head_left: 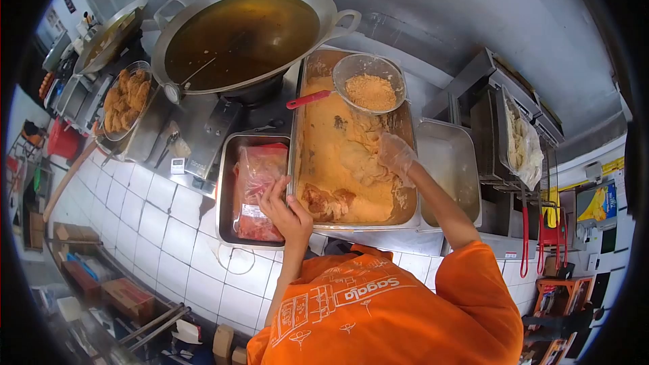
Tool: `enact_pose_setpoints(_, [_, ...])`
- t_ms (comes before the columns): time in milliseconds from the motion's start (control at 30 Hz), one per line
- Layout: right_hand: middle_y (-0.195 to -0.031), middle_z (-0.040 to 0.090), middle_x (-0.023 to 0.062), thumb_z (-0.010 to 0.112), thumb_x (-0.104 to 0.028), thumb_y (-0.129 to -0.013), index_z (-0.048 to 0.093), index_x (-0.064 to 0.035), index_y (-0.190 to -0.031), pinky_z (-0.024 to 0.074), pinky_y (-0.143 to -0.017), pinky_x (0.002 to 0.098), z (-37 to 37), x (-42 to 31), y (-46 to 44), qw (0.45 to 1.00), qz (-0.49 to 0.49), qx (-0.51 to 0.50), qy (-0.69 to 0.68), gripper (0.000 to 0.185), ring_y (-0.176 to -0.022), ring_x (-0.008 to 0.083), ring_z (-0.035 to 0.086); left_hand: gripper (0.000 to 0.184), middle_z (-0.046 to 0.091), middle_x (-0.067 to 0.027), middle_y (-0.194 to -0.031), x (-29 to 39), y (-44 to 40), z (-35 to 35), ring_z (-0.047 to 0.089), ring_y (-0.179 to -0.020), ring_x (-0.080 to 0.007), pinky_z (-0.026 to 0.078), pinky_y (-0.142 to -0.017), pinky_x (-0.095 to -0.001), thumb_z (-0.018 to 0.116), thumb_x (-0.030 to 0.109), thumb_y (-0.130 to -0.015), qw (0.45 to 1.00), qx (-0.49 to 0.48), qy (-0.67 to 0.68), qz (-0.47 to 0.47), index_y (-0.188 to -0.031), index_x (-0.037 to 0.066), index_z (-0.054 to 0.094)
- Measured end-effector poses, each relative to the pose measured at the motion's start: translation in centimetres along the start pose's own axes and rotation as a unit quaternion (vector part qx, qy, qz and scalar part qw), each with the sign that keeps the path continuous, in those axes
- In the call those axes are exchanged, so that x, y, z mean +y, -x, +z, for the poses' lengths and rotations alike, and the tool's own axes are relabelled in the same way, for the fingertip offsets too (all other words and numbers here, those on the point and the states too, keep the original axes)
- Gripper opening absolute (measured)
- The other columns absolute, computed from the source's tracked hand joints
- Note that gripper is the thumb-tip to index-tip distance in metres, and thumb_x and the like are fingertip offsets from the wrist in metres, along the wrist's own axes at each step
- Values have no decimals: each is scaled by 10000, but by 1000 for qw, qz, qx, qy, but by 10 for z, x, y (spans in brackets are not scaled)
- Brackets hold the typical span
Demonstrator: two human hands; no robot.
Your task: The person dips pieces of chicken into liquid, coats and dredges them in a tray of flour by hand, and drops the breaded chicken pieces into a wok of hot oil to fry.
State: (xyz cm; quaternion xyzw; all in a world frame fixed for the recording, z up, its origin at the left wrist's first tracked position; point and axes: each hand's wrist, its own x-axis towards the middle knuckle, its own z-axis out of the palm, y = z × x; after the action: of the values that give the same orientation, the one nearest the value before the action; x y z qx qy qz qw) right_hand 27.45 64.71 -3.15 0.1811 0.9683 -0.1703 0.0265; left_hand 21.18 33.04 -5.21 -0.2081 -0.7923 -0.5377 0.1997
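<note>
My left hand (287,211) is bare, its fingers stretched and its thumb apart. It rests by the near rim of the breading tray, over the edge of a plastic bag of raw red meat (260,186) in a steel pan (228,220). My right hand (395,155) wears a clear plastic glove. It touches floured pieces of what looks like chicken (362,162) in the large steel breading tray (414,196); its fingertips are unclear against the flour. Browner, wet-looking pieces (328,201) lie at the tray's near left. A red-handled strainer (370,91) with orange crumbs sits across its far end.
A big wok of oil (243,40) stands at the far left, its handle close to the tray. Beside it is a basket of fried pieces (127,101). Right of the tray come a steel pan (449,162) and a fryer (493,115) with red-handled baskets (524,243).
</note>
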Motion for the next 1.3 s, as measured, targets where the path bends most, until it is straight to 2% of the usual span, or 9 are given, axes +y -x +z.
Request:
enact_pose_setpoints(67, [-857, 673, 179, 637, -139, -819, 615, 34, -1043, 547, -811, 424, 20, 14, 4, 995, 95, -10, 35, 284, -874, 315, 694, 333, 661, -106, -1253, -1, 2, 2, 486, -1256, -334, 217, -1157, -540, 449, 114, -1004, 1000, 3, 26, -9, -1290, -4, 573])
enact_pose_setpoints(200, [-814, 673, 198, 611, -125, -806, 626, 69, -1081, 553, -764, 394, 53, 48, 10, 938, -104, -211, 253, 337, -793, 325, 691, 336, 664, -106, -1242, 2, 1, 1, 480, -1256, -330, 221, -1154, -535, 453, 111, -1000, 1000, -6, 18, -8, -1291, -5, 574])
enact_pose_setpoints(300, [-836, 680, 191, 614, -129, -785, 635, 67, -1124, 549, -759, 395, 33, 5, 16, 946, -97, -234, 202, 392, -797, 336, 684, 336, 666, -108, -1236, 2, 0, 0, 475, -1255, -326, 228, -1150, -530, 457, 111, -997, 1000, -9, 9, -5, -1290, -4, 577])
enact_pose_setpoints(567, [-1204, 656, 217, 587, 1, -792, 594, -18, -1294, 524, -980, 427, 1, -28, 38, 977, -70, -190, 67, 502, -1176, 362, 630, 351, 678, -114, -1217, -2, 2, 2, 480, -1234, -317, 244, -1140, -511, 459, 130, -1001, 1000, -4, 6, 4, -1303, -9, 572])
enact_pose_setpoints(667, [-1101, 660, 189, 631, -38, -765, 644, -40, -1253, 555, -891, 432, 41, 0, 40, 976, -191, -78, 67, 488, -1030, 351, 675, 359, 689, -116, -1206, 1, 0, -2, 482, -1221, -317, 242, -1140, -515, 460, 131, -1000, 999, -21, -30, 15, -1314, -10, 565])
enact_pose_setpoints(867, [-1062, 682, 202, 596, -1, -753, 665, -64, -1187, 562, -879, 446, 30, 5, 45, 979, -192, -75, -3, 444, -1000, 368, 681, 366, 696, -116, -1199, 2, -1, -3, 481, -1204, -314, 233, -1140, -505, 462, 122, -994, 999, -26, -25, 15, -1323, -11, 551])
enact_pose_setpoints(967, [-1143, 697, 167, 595, 33, -778, 699, -58, -1180, 568, -922, 386, -32, -40, 60, 985, -108, -133, 33, 425, -1040, 356, 676, 360, 696, -115, -1201, 6, -3, -4, 480, -1197, -311, 243, -1125, -495, 462, 111, -993, 999, -24, -24, 21, -1320, -13, 549])
enact_pose_setpoints(1167, [-1013, 699, 179, 681, -45, -722, 724, -49, -1030, 570, -832, 330, -92, -17, 80, 976, -6, 48, -210, 311, -895, 299, 692, 313, 671, -120, -1215, 6, -2, -4, 486, -1187, -316, 299, -1072, -464, 449, 118, -1014, 999, -28, -21, 19, -1273, -14, 564])
enact_pose_setpoints(1300, [-850, 645, 53, 640, 49, -668, 673, 4, -937, 548, -738, 320, -162, -26, 112, 910, 166, 121, -360, 274, -823, 153, 631, 304, 658, -124, -1232, 2, -1, -1, 492, -1174, -324, 327, -1057, -459, 440, 133, -1030, 999, -21, -22, 26, -1258, -15, 577])
